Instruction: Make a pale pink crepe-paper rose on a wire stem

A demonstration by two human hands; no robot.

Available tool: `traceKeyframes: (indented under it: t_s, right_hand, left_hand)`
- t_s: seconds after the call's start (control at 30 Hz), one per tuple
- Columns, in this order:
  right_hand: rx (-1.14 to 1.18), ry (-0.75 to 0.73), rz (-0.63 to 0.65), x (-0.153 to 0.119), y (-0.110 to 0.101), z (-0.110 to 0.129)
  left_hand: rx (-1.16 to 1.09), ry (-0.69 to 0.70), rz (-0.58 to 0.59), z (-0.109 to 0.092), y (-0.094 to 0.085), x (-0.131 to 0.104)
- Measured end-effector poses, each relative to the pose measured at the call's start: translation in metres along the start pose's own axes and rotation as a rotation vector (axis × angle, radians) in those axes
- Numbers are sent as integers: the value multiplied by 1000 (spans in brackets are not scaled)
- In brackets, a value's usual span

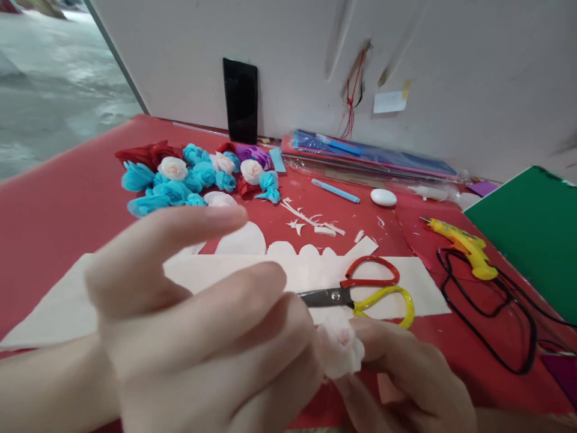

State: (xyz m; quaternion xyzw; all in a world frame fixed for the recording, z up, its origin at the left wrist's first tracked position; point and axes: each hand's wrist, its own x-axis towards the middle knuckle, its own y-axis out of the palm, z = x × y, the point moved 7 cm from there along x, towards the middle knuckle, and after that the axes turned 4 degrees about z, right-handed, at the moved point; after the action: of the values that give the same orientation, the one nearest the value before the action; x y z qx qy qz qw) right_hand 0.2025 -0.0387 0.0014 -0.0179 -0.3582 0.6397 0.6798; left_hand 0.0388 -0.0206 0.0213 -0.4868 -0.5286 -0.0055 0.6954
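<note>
A small pale pink paper rose [341,347] is between my two hands, close to the camera. My right hand [410,373] pinches it from the right, index finger above and thumb below. My left hand [202,337] closes on its left side with the fingers curled, while the index finger sticks out above; the left thumb is hidden. Just behind the rose lie scissors [336,296] with one red and one yellow handle, on a long pale paper strip [424,288]. Scalloped paper [282,248] and a rounded white piece [246,239] lie beyond the strip.
Blue, red, purple and pale pink paper flowers [202,174] are heaped at the back left. A phone [241,101] leans on the wall. A yellow glue gun [464,243] with a looped black cord lies right, near a green board [532,234]. Paper scraps [311,219] litter the red tabletop [58,186].
</note>
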Motion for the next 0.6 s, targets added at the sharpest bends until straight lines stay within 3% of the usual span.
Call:
traceKeyframes:
  t_s: [0.17,0.23,0.6]
  right_hand:
    - [187,63,222,7,8,-6]
    - [307,82,243,12,10,-5]
    - [419,159,245,18,17,-5]
  left_hand:
    - [-54,249,-83,2,-5,29]
    - [-64,298,-119,0,-8,33]
    - [-89,237,-64,-1,-8,35]
